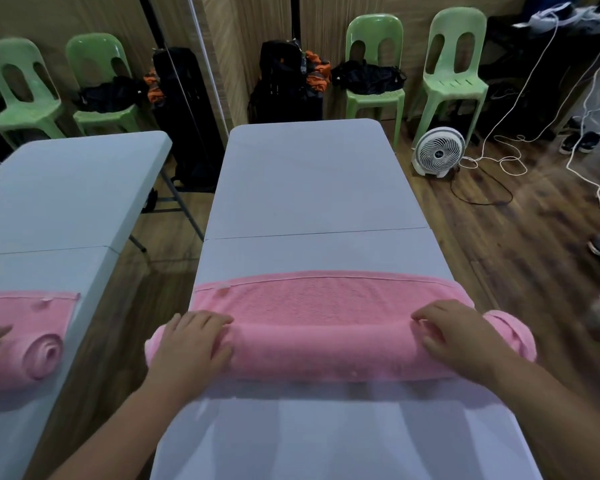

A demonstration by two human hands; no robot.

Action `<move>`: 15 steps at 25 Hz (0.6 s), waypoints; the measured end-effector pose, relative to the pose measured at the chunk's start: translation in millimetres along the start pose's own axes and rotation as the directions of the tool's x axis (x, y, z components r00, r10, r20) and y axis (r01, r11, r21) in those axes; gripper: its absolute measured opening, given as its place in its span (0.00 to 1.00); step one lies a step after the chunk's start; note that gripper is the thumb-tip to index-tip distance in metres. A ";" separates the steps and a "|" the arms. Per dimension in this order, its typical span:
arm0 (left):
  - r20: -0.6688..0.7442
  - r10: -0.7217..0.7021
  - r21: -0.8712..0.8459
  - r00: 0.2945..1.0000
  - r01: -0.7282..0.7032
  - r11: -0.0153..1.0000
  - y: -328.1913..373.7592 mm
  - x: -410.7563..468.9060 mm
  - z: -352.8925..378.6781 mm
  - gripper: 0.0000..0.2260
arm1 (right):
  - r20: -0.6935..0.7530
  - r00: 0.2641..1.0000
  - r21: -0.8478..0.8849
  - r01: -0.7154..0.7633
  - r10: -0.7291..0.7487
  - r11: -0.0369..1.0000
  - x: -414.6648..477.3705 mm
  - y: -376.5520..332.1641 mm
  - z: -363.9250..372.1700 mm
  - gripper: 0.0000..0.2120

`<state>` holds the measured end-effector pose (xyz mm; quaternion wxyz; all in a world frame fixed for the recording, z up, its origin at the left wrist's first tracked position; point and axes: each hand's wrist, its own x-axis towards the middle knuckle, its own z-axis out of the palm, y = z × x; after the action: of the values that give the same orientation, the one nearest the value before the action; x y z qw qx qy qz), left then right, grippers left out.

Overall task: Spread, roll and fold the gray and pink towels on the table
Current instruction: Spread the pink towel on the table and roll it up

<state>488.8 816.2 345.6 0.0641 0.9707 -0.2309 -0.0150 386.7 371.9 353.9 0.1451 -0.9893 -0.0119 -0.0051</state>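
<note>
Rolling is under way: left hand [191,344] and right hand [454,336] press flat, fingers [208,318] slightly spread, on the pink towel [326,341], whose last flat strip on the bench [309,188] needs an even push forward.

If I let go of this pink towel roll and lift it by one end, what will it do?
The pink towel is soft terry, so lifted by one end it would probably sag and bend. The flat strip ahead of the roll is not yet wound, so it would likely trail and loosen the roll. With the left hand and right hand off, the roll may unroll slightly.

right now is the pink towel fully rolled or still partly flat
Partly rolled: pink towel has a flat strip beyond the roll under both hands, left, right.
</note>
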 end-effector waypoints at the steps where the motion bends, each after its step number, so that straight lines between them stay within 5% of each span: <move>1: -0.052 0.022 -0.001 0.998 -0.022 1.000 1.8 -3.4 5.0 0.15 | -0.063 0.995 -0.052 0.071 -0.074 0.996 -4.8 -2.1 3.0 0.11; 3: -0.013 0.101 0.038 0.995 -0.100 0.994 6.5 -17.6 19.0 0.20 | -0.035 0.985 -0.159 0.163 -0.170 0.974 -19.6 -4.0 15.3 0.19; 6: 0.109 0.085 0.138 0.990 -0.100 0.985 6.7 -14.1 32.6 0.31 | 0.103 0.995 -0.268 0.041 -0.014 0.963 -24.6 2.6 38.9 0.30; 11: 0.028 0.035 0.080 0.999 -0.037 0.996 9.4 -6.9 21.7 0.14 | 0.142 0.990 -0.230 0.009 0.025 0.973 -14.7 -4.8 29.8 0.12; 15: 0.223 0.073 0.027 0.972 -0.081 0.996 7.7 -16.8 4.8 0.19 | 0.346 0.938 0.054 -0.014 -0.006 0.998 -10.4 -0.9 -1.8 0.20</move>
<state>470.1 816.3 341.8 0.0209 0.9543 -0.2743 -0.1165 376.3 372.1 355.7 0.1684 -0.9704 -0.0355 0.1693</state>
